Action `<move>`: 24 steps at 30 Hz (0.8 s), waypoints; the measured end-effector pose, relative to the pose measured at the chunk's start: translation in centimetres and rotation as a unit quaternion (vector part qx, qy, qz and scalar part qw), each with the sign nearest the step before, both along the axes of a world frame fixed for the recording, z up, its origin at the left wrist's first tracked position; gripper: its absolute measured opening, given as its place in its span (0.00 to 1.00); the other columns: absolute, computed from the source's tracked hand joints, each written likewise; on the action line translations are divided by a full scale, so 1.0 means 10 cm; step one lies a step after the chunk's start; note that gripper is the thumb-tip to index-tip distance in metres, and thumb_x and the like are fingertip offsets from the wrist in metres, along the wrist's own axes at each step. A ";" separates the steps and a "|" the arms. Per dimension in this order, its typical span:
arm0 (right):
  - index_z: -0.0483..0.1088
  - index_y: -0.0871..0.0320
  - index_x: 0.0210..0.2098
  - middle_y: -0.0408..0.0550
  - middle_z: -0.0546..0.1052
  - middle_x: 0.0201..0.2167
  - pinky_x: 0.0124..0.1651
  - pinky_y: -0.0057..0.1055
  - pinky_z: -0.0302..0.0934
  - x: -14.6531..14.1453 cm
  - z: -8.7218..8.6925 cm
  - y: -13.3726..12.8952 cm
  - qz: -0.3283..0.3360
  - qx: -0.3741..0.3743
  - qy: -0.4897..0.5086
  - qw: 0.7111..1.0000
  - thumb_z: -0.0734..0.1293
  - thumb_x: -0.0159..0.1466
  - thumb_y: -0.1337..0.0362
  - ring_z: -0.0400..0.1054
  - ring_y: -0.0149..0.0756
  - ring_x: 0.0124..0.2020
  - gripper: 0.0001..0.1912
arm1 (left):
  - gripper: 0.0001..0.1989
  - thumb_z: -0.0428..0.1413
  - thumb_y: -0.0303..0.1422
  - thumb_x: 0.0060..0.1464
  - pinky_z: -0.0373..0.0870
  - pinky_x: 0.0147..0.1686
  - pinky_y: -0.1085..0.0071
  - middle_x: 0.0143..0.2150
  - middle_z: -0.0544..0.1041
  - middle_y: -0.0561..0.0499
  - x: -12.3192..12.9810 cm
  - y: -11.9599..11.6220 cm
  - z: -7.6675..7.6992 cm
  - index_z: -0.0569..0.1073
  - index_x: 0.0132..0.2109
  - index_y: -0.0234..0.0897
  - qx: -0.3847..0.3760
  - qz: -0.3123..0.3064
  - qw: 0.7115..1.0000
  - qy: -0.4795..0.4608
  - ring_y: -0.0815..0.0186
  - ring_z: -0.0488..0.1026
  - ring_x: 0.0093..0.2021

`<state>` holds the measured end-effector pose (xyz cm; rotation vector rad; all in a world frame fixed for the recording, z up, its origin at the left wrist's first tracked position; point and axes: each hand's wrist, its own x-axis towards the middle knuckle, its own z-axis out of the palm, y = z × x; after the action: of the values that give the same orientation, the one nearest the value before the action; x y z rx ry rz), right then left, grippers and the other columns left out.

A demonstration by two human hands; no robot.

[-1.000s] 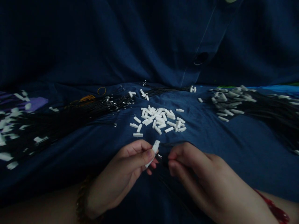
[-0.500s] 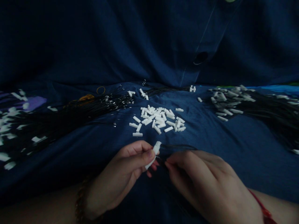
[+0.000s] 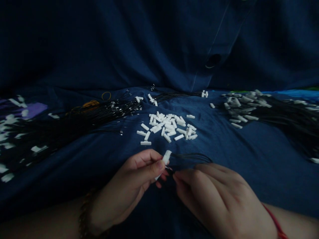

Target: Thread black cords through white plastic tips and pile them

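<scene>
Between thumb and fingers, my left hand (image 3: 142, 176) grips a white plastic connector housing (image 3: 167, 156), tilted with its upper end toward the right. Thin black wires (image 3: 191, 155) run from the housing's upper part and curve off behind my right hand (image 3: 211, 196). That hand pinches a black wire (image 3: 170, 170) close to its metal tip, which is at the housing's right side. Whether the tip is inside a slot I cannot tell. Beyond both hands lies a loose pile of white connector housings (image 3: 169, 124) on the dark blue cloth (image 3: 249, 156).
On the left spreads a bundle of black wires (image 3: 94, 116) with bare metal tips and white connectors. Another wire bundle with white connectors (image 3: 246, 103) lies at the right. Orange rubber bands (image 3: 91, 104) and a short wired bundle (image 3: 179, 95) are at the back.
My right hand has shifted slightly left, bringing the wire tip closer to the housing. My left hand still holds the housing in nearly the same place.
</scene>
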<state>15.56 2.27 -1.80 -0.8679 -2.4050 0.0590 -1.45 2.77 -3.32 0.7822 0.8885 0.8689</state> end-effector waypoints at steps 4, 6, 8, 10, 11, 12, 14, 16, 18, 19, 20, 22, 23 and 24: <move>0.67 0.63 0.27 0.44 0.66 0.18 0.24 0.28 0.52 0.01 -0.01 0.00 -0.004 -0.004 0.001 1.000 0.58 0.61 0.72 0.59 0.31 0.20 0.09 | 0.05 0.52 0.30 0.52 0.58 0.30 0.74 0.26 0.68 0.55 0.01 0.01 0.00 0.68 0.29 0.34 0.005 0.003 1.000 0.001 0.72 0.62 0.29; 0.67 0.63 0.28 0.44 0.66 0.18 0.24 0.28 0.52 0.01 -0.01 0.01 -0.003 -0.008 -0.001 1.000 0.58 0.61 0.72 0.60 0.31 0.20 0.09 | 0.05 0.52 0.30 0.52 0.58 0.30 0.74 0.26 0.68 0.55 0.02 0.01 0.00 0.68 0.30 0.35 0.009 0.000 1.000 0.006 0.72 0.62 0.29; 0.67 0.64 0.29 0.44 0.66 0.19 0.25 0.28 0.52 0.01 0.00 0.02 0.005 -0.004 -0.003 1.000 0.57 0.61 0.72 0.60 0.32 0.21 0.08 | 0.05 0.51 0.30 0.53 0.58 0.30 0.73 0.27 0.68 0.55 0.03 0.01 0.00 0.68 0.30 0.35 0.015 -0.003 1.000 0.011 0.71 0.62 0.29; 0.66 0.64 0.29 0.44 0.67 0.19 0.24 0.29 0.51 0.00 0.01 0.02 0.015 0.004 -0.002 1.000 0.57 0.61 0.72 0.59 0.31 0.21 0.08 | 0.05 0.51 0.30 0.53 0.58 0.31 0.72 0.27 0.67 0.54 0.04 0.00 0.01 0.68 0.31 0.35 0.021 -0.005 1.000 0.021 0.71 0.62 0.29; 0.66 0.64 0.28 0.44 0.67 0.19 0.24 0.29 0.51 0.00 0.01 0.02 0.020 0.008 -0.002 1.000 0.57 0.62 0.72 0.59 0.31 0.21 0.08 | 0.04 0.51 0.30 0.53 0.58 0.31 0.72 0.27 0.67 0.54 0.04 0.00 0.01 0.68 0.31 0.35 0.024 -0.007 0.999 0.026 0.71 0.61 0.29; 0.65 0.64 0.28 0.44 0.66 0.19 0.23 0.29 0.51 0.00 0.01 0.02 0.023 0.009 0.000 1.000 0.57 0.62 0.72 0.59 0.31 0.21 0.08 | 0.04 0.51 0.30 0.53 0.58 0.31 0.72 0.27 0.67 0.54 0.04 0.00 0.01 0.68 0.32 0.34 0.027 -0.008 0.999 0.030 0.71 0.61 0.29; 0.64 0.63 0.27 0.44 0.66 0.20 0.24 0.29 0.51 -0.01 0.01 0.01 0.026 0.008 0.004 1.000 0.57 0.62 0.72 0.58 0.31 0.21 0.08 | 0.04 0.51 0.30 0.53 0.58 0.31 0.72 0.27 0.67 0.54 0.04 0.00 0.01 0.68 0.31 0.34 0.030 -0.010 0.999 0.036 0.71 0.61 0.29; 0.64 0.63 0.27 0.44 0.66 0.20 0.24 0.29 0.51 -0.01 0.00 0.02 0.031 0.003 0.005 0.999 0.57 0.62 0.72 0.58 0.31 0.21 0.08 | 0.04 0.51 0.30 0.53 0.58 0.31 0.72 0.27 0.67 0.54 0.03 -0.01 0.01 0.68 0.32 0.34 0.032 -0.008 0.999 0.036 0.70 0.61 0.30; 0.63 0.63 0.27 0.44 0.66 0.20 0.24 0.30 0.50 -0.01 -0.02 0.03 0.040 0.000 0.001 0.999 0.57 0.62 0.73 0.57 0.31 0.21 0.08 | 0.04 0.51 0.30 0.53 0.58 0.31 0.72 0.28 0.67 0.54 0.03 -0.01 0.00 0.67 0.32 0.34 0.031 -0.011 0.999 0.038 0.70 0.61 0.30; 0.64 0.63 0.27 0.44 0.66 0.20 0.24 0.30 0.51 -0.01 -0.03 0.03 0.047 -0.001 -0.004 0.999 0.56 0.62 0.73 0.57 0.32 0.21 0.09 | 0.04 0.51 0.30 0.53 0.58 0.31 0.72 0.27 0.67 0.54 0.02 -0.01 0.00 0.67 0.32 0.34 0.032 -0.012 0.999 0.040 0.71 0.61 0.30; 0.64 0.64 0.28 0.45 0.66 0.21 0.25 0.30 0.51 -0.01 -0.04 0.04 0.053 0.002 -0.007 0.999 0.55 0.62 0.73 0.58 0.32 0.22 0.09 | 0.04 0.51 0.30 0.53 0.58 0.31 0.72 0.27 0.67 0.54 0.02 -0.01 0.00 0.67 0.32 0.34 0.031 -0.013 0.999 0.042 0.71 0.61 0.30; 0.65 0.65 0.29 0.46 0.66 0.21 0.25 0.30 0.52 -0.01 -0.05 0.05 0.061 0.009 -0.006 0.998 0.54 0.62 0.73 0.58 0.32 0.22 0.10 | 0.04 0.51 0.30 0.53 0.58 0.31 0.72 0.27 0.67 0.54 0.03 -0.01 0.00 0.67 0.32 0.34 0.029 -0.013 0.999 0.042 0.71 0.61 0.30; 0.65 0.65 0.30 0.46 0.67 0.21 0.25 0.29 0.52 -0.02 -0.05 0.05 0.063 0.011 -0.003 0.998 0.53 0.63 0.74 0.58 0.32 0.22 0.11 | 0.05 0.51 0.30 0.53 0.58 0.31 0.72 0.27 0.67 0.54 0.03 -0.01 0.00 0.67 0.31 0.34 0.030 -0.014 0.999 0.040 0.71 0.61 0.30; 0.65 0.65 0.30 0.47 0.66 0.21 0.25 0.29 0.52 -0.02 -0.06 0.05 0.065 0.010 -0.001 0.998 0.53 0.63 0.73 0.57 0.32 0.22 0.12 | 0.05 0.51 0.30 0.53 0.58 0.31 0.72 0.27 0.66 0.54 0.03 -0.01 0.00 0.67 0.31 0.34 0.031 -0.015 0.999 0.038 0.71 0.61 0.30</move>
<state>15.34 2.74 -2.36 -0.7016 -2.4581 0.0848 -1.11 2.64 -3.28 0.8849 0.9184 0.8486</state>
